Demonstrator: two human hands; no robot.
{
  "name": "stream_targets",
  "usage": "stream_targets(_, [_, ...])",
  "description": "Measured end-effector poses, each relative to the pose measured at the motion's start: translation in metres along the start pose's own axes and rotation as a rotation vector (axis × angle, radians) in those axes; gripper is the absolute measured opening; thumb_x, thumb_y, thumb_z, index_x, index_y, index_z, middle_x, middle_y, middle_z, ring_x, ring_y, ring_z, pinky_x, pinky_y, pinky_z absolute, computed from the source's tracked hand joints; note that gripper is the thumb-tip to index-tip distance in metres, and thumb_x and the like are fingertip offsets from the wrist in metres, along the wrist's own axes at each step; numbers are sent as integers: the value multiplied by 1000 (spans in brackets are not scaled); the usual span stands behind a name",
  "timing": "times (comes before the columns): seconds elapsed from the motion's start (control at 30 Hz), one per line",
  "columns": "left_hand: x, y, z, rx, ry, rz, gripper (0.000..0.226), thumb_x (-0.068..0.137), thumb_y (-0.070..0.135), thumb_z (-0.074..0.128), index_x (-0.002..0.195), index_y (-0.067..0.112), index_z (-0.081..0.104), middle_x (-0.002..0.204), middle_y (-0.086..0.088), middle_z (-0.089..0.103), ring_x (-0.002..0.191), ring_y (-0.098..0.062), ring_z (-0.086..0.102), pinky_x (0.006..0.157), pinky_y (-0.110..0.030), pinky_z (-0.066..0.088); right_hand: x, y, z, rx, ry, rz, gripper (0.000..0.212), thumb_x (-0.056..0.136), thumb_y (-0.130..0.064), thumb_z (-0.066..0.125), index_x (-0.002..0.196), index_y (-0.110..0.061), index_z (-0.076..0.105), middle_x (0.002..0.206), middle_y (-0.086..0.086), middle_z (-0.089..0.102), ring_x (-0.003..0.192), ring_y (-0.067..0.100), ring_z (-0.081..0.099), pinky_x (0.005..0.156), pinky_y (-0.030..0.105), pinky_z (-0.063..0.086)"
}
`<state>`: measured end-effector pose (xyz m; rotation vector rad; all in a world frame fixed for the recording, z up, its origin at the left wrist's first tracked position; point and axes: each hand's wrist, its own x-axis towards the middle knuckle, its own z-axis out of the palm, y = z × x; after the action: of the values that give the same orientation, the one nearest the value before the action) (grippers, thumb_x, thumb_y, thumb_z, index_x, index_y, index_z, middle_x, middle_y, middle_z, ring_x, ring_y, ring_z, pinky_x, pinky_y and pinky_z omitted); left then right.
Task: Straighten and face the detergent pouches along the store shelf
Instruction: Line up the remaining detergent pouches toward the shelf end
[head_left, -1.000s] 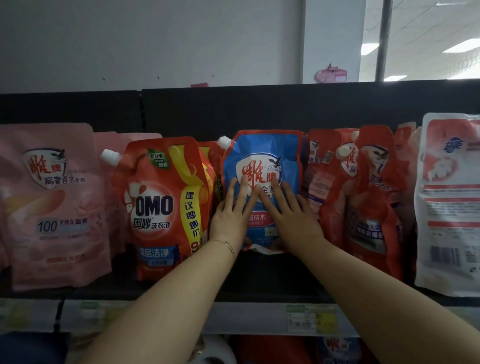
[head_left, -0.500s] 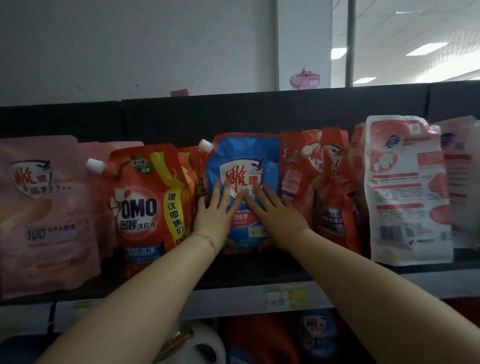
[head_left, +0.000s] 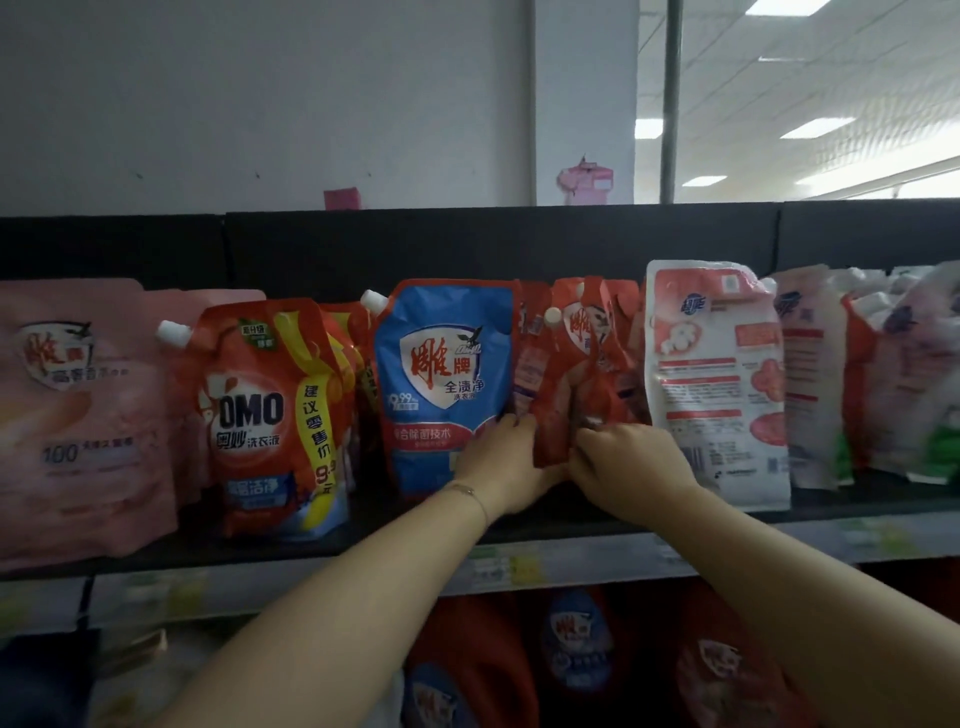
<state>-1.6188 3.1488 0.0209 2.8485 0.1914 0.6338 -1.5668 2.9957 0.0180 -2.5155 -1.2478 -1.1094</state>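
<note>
Head view. Your left grip (head_left: 501, 460), a bare hand, is at the lower left edge of the red pouch (head_left: 563, 374), with its fingers curled round that edge and reaching in between the red pouch and the blue pouch (head_left: 441, 384). Your right grip (head_left: 626, 465), also a bare hand, is just beside it and pinches the lower right part of the same red pouch with curled fingers. Both grips are clamped on the red pouch. A thin bracelet (head_left: 466, 490) sits on the left wrist.

The red pouch stands on the shelf (head_left: 395, 519) near the middle of the row, creased and turned partly sideways. It is between the blue pouch on its left and the white pouch (head_left: 717, 379) on its right, and touches both.

Further left, the OMO pouch (head_left: 270, 415) stands facing you. The pink pouch (head_left: 78, 415) is at the far left. A price strip (head_left: 519, 566) runs along the shelf's near edge.
</note>
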Motion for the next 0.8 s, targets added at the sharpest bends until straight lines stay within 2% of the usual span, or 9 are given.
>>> stream_targets(0.07, [3,18,9,-177,-38,-27,76,72,64,57,135,26,37,123,-6,57,109,-30,58,90,-46,51,-7,10,-1,9,13,68,29,94,-37,46,80,-19,65,80,0,69,73,24,66,59,31,42])
stream_targets(0.13, [9,31,19,-279,-80,-53,89,73,53,62,145,31,16,126,-9,57,109,-31,58,93,-47,50,-9,19,2,40,41,91,27,91,-33,51,72,-17,63,72,1,68,64,26,64,55,30,41])
stream_targets(0.23, [23,44,35,-307,-77,-67,107,77,38,65,150,32,-13,129,-16,54,109,-33,58,96,-47,49,-7,34,8,13,48,49,26,90,-31,52,71,-16,63,71,1,67,63,24,63,54,28,38])
stream_targets(0.3, [34,50,42,-346,-16,-90,111,76,34,64,149,31,-20,125,-16,57,105,-33,60,95,-44,50,-2,46,14,29,93,2,27,87,-29,51,66,-15,62,68,2,65,60,25,62,52,30,42])
stream_targets(0.5, [58,45,56,-483,120,-68,107,68,50,67,150,35,0,131,-4,53,115,-26,55,101,-39,46,14,73,30,26,198,-165,35,83,-36,42,55,-18,54,52,-3,57,40,20,52,39,24,33])
stream_targets(0.57, [63,41,56,-556,131,-50,97,69,41,74,148,27,18,127,-2,54,115,-22,54,101,-35,45,17,80,34,44,235,-209,34,82,-33,43,54,-17,53,51,-3,55,39,19,50,39,22,31])
stream_targets(0.63, [65,34,54,-617,129,-59,89,68,28,83,140,17,31,120,1,55,112,-17,55,94,-27,45,16,88,43,36,263,-275,30,81,-29,45,56,-16,56,54,-1,57,44,21,53,41,25,39])
stream_targets(0.7, [65,25,49,-696,93,-100,97,63,15,89,139,13,30,121,2,56,111,-14,56,87,-21,43,12,95,49,-7,249,-326,27,81,-29,47,61,-16,59,59,1,60,52,22,57,49,30,46])
stream_targets(0.8, [60,16,39,-694,23,-134,106,62,12,90,143,14,20,130,3,51,116,-12,51,94,-21,41,9,105,49,-87,199,-342,20,78,-30,56,64,-17,63,63,1,62,59,23,61,55,31,49])
